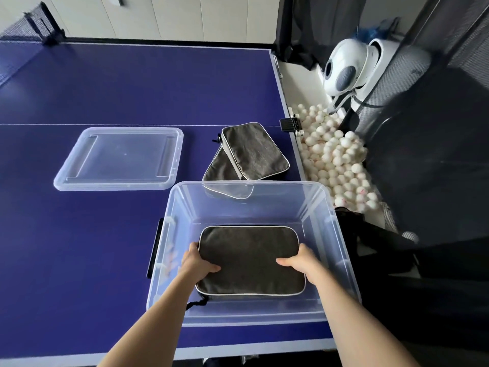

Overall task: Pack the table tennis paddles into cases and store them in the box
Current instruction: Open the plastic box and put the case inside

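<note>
Inside the clear plastic box [312, 197], flat near its bottom: a grey case [250, 260] with white piping, held at both short edges. Left hand [197, 263] gripping the case's left edge, thumb on top, fingers curled under. Right hand [300, 260] gripping the right edge the same way, thumb on top. Behind the box, on the blue bench [105, 88]: two more grey cases, upper case [254, 151] lying partly over lower case [221, 169]. Left of those and behind the box: the clear lid [120, 158], flat. Right of the box, beyond the bench edge: many white balls [336, 154]. Cord [197, 303] at the held case's near-left corner, perhaps a zipper pull.
</note>
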{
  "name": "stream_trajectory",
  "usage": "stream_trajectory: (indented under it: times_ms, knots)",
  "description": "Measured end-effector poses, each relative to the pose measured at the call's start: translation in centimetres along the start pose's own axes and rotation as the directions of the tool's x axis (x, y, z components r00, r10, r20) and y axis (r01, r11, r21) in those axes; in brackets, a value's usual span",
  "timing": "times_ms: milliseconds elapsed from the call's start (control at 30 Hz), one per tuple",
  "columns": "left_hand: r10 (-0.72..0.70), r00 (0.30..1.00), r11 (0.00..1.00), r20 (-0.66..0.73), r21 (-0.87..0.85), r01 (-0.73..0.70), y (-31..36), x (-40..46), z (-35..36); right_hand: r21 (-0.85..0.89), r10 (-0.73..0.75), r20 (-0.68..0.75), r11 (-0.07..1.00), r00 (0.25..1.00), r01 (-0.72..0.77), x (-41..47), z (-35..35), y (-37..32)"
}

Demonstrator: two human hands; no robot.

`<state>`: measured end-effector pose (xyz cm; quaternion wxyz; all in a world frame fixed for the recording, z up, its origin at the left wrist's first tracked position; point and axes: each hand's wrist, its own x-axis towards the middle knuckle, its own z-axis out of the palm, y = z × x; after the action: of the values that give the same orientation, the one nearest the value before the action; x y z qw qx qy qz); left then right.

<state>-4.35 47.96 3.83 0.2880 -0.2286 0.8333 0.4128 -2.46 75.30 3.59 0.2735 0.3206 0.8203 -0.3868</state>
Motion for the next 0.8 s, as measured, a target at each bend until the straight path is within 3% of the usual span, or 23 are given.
stream_trajectory:
  times_ms: [167, 567, 667, 800]
  knots:
    - [-0.014, 0.999, 0.979, -0.031, 0.205, 0.020, 0.1, 0.1, 0.4, -0.147, -0.016, -0.062, 0.989, 0.998, 0.007, -0.2, 0.3, -0.5]
    - [0.014, 0.999, 0.969, -0.030, 0.248, -0.006, 0.0, -0.1, 0.4, -0.164, -0.107, -0.110, 0.982, 0.988, 0.088, -1.5, 0.2, -0.6]
    - [0.109, 0.992, 0.948, -0.065, 0.306, -0.084, 0.6, -0.4, 0.2, -0.211, -0.194, -0.167, 0.965, 0.967, 0.157, -2.1, -0.3, -1.0]
    - [0.334, 0.939, 0.849, -0.080, 0.459, -0.262, 2.6, -1.2, -0.5, -0.220, -0.310, -0.174, 0.937, 0.935, 0.270, -3.2, -0.9, -2.3]
